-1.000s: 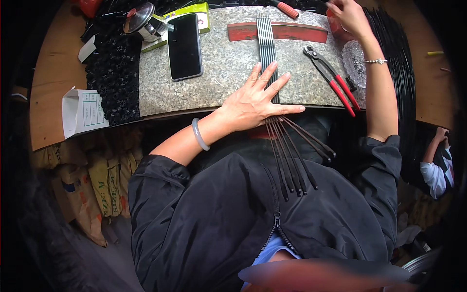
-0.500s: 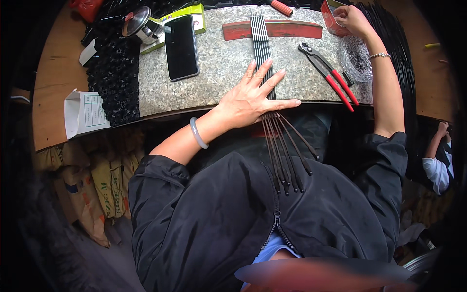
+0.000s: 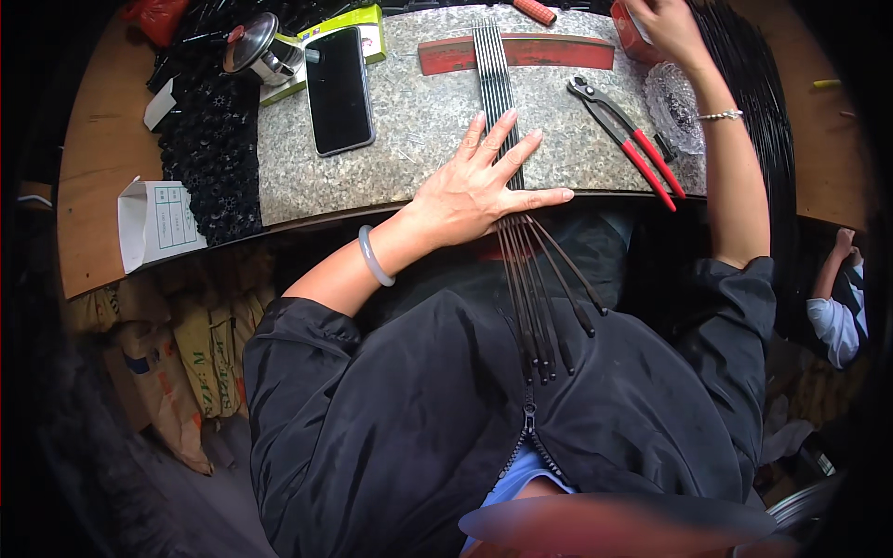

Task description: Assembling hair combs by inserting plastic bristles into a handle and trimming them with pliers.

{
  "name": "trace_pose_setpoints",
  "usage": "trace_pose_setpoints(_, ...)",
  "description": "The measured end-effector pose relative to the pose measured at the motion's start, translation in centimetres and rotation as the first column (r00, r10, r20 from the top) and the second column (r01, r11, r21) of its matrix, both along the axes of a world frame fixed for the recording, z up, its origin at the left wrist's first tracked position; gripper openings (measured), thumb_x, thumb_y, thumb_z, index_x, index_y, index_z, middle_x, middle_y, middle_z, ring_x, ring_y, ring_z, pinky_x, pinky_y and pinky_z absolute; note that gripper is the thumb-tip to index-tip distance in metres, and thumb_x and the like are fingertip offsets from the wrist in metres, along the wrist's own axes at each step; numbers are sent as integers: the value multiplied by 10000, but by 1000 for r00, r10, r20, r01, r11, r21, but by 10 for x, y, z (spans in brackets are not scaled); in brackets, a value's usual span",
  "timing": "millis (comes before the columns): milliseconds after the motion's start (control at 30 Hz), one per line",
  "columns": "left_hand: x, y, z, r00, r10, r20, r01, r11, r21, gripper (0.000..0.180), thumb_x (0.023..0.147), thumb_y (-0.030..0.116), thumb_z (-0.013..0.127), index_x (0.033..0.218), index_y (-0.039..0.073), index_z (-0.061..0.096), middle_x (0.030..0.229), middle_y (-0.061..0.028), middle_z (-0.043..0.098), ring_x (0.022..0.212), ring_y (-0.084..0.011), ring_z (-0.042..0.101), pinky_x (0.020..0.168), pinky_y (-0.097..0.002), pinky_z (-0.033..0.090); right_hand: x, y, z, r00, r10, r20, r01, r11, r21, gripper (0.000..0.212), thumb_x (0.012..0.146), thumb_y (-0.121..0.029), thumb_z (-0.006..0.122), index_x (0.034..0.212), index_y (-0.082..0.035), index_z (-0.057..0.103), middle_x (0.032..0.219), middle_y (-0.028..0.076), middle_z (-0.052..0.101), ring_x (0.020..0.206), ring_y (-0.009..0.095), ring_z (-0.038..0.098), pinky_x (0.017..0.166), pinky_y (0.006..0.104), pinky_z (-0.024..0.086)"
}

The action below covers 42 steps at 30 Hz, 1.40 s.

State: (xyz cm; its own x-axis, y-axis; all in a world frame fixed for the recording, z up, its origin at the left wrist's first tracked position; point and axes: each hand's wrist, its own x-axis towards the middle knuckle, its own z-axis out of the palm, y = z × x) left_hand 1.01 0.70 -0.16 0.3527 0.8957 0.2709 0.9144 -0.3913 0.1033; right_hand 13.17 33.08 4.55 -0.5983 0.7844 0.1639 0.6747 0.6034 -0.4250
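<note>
My left hand (image 3: 470, 191) lies flat with fingers spread over a row of thin black rods (image 3: 495, 88). The rods run side by side across the speckled board (image 3: 391, 177), and their dark tipped ends fan out past its near edge over my lap. Their far ends cross a curved red strip (image 3: 558, 52). At the far right, my right hand (image 3: 672, 33) is at a small red box (image 3: 633, 39). Its fingertips are cut off by the upper edge, so what they hold cannot be seen.
Red-handled pliers (image 3: 628, 139) and a clear glass dish (image 3: 673, 107) lie to the right. Left are a phone (image 3: 339, 88), a lidded metal pot (image 3: 265, 51), a white carton (image 3: 158, 223) and many small black parts (image 3: 209, 158). Another person (image 3: 837, 307) is at far right.
My right hand has moved up from inside the red box toward the picture's upper edge. My left hand stays flat on the rods. The view has shifted slightly.
</note>
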Motion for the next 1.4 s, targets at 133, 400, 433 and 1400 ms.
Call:
trace_pose_setpoints(133, -4, -5, -4, 1000, 18, -14, -18, 1000, -8, 586, 800, 215, 526, 1300, 468, 357, 1325, -169, 375, 1241, -447, 319, 999, -594, 269, -52, -88, 24, 943, 332, -14, -329, 929, -171, 292, 832, -319, 558, 885, -47, 650, 801, 121, 636, 753, 259, 603, 691, 352, 462)
trace_pose_setpoints(400, -1, 0, 0, 1000, -1, -8, 1, 1000, -7, 583, 801, 220, 522, 1303, 465, 355, 1328, -177, 371, 1238, -446, 326, 1001, -595, 263, -61, -109, 22, 963, 217, 158, -207, 975, -79, 380, 854, -460, 450, 924, -135, 634, 891, 114, 645, 833, 276, 623, 695, 394, 472)
trace_pose_setpoints(433, -1, 0, 0, 1000, 0, -21, 0, 1000, -5, 579, 804, 222, 521, 1303, 465, 355, 1328, -178, 371, 1238, -445, 326, 1002, -594, 262, -61, -106, 19, 960, 249, 131, -238, 967, -94, 377, 856, -459, 446, 916, -137, 632, 894, 113, 644, 830, 279, 622, 691, 398, 471)
trace_pose_setpoints(1400, -3, 0, -3, 1000, 0, -23, 0, 1000, 0, 558, 766, 392, 598, 1282, 456, 395, 1357, -159, 342, 1254, -434, 302, 992, -592, 278, -75, -101, 13, 951, 299, 84, -280, 942, -184, 348, 827, -393, 517, 960, -95, 639, 894, 126, 646, 844, 273, 611, 745, 372, 461)
